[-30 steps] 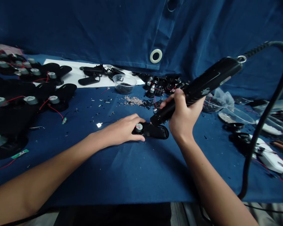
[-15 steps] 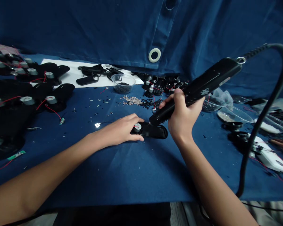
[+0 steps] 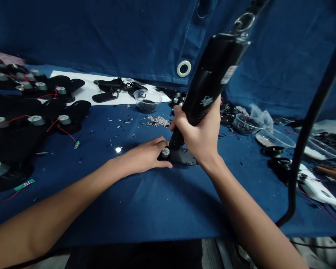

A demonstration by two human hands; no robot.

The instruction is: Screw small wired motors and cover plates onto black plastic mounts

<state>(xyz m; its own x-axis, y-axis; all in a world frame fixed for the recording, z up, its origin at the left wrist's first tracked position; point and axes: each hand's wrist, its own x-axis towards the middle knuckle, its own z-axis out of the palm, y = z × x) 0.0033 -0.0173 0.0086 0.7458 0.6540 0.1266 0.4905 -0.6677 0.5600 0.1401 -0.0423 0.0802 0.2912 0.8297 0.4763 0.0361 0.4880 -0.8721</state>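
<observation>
A black oval plastic part (image 3: 184, 157) with a small round silver motor (image 3: 165, 151) lies on the blue cloth at the middle. My left hand (image 3: 145, 155) pinches the part's left end beside the motor. A black electric screwdriver (image 3: 206, 84) is gripped in my right hand (image 3: 197, 136), standing nearly upright with its tip down on the part just right of the motor. Its thick black cable (image 3: 310, 123) arcs down on the right.
Rows of black parts with silver motors and red wires (image 3: 36, 119) fill the left. A clear cup of dark screws (image 3: 148, 100) and a loose pile of silver screws (image 3: 158, 120) lie behind. Clear bowls (image 3: 271, 140) and a white part (image 3: 316, 186) sit right, where another person's fingers (image 3: 332, 172) show.
My right hand has swung the screwdriver from a low slant to nearly upright and brought its tip leftward onto the part beside the motor. My left hand has stayed put.
</observation>
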